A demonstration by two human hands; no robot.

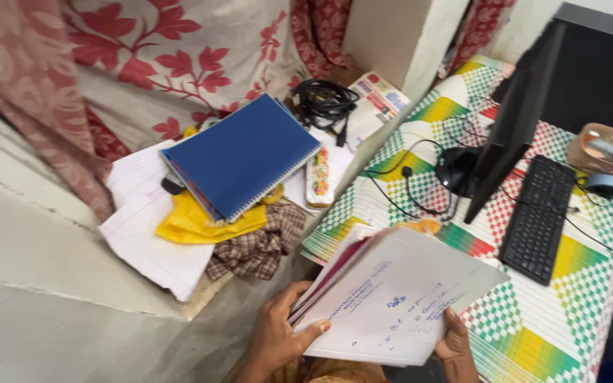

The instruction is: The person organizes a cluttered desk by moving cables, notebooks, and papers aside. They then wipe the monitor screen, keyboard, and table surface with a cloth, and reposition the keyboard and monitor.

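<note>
Red floral curtain (179,50) behind pale ledge (51,241); checked tablecloth (533,326) on desk; daylight.

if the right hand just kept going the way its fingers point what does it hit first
The right hand points up and away under the stack of papers; past that, probably the black keyboard on the checkered tablecloth, though depth is unclear.

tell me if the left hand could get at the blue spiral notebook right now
Probably not at once: the left hand is gripping the stack of papers along with the right hand. The blue spiral notebook lies uncovered on top of the pile.
</note>
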